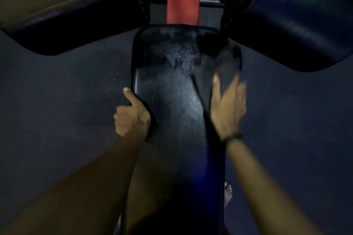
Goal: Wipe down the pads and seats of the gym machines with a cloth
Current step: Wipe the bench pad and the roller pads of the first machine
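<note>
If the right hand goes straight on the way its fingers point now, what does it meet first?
The right hand holds the dark cloth on the seat pad and points up the picture, toward the pad's far end. Going on, it would probably first meet the big dark pad beyond; depth is unclear.

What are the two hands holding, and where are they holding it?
The right hand holds a dark cloth by its near end, on the seat pad. The left hand grips the pad's left edge, thumb pointing up.
</note>
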A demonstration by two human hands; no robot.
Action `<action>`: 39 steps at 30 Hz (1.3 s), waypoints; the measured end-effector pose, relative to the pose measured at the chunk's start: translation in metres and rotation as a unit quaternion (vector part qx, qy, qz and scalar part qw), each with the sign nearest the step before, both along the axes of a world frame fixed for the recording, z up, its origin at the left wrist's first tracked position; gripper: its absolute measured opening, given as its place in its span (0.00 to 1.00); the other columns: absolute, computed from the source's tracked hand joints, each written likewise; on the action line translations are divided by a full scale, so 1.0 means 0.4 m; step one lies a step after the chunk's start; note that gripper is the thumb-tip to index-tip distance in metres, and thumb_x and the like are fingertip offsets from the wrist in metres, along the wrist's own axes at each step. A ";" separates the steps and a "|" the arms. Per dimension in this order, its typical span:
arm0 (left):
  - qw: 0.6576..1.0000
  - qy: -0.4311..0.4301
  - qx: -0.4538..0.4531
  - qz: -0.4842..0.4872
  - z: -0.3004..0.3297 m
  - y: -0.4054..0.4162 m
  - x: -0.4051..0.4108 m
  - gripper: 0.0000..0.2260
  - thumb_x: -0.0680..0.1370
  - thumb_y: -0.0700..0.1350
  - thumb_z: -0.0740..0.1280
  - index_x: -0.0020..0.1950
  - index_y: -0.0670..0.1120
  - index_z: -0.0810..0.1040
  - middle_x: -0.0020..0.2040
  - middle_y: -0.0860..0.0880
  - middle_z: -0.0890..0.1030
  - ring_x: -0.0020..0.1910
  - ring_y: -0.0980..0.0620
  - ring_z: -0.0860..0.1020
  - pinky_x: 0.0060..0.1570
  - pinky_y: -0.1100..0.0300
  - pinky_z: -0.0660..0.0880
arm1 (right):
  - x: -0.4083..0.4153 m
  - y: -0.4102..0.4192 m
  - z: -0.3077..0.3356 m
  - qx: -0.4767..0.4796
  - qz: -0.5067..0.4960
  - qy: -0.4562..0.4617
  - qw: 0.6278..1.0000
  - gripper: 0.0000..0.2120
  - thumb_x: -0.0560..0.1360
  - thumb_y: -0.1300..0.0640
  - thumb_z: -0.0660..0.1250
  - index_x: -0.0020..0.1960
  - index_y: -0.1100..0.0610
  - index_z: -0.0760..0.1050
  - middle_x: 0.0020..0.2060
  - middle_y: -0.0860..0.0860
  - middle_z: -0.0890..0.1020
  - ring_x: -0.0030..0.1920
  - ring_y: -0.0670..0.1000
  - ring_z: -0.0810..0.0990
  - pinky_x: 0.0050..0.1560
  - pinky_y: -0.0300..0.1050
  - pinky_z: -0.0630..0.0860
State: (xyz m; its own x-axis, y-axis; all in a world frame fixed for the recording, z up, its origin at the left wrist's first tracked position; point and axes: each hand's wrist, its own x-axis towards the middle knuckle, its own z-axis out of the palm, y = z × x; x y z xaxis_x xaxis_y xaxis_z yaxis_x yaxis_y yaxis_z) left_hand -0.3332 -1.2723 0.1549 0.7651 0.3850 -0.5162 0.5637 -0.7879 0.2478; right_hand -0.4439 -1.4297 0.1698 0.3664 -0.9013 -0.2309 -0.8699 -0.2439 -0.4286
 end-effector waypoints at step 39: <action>0.999 0.032 -0.021 0.004 0.037 -0.007 0.027 0.40 0.80 0.69 0.44 0.51 0.38 0.83 0.52 0.34 0.82 0.54 0.34 0.78 0.57 0.45 0.71 | 0.125 0.053 -0.041 -0.198 0.281 0.091 0.935 0.26 0.74 0.40 0.59 0.67 0.52 0.71 0.63 0.59 0.72 0.64 0.61 0.66 0.62 0.67 0.59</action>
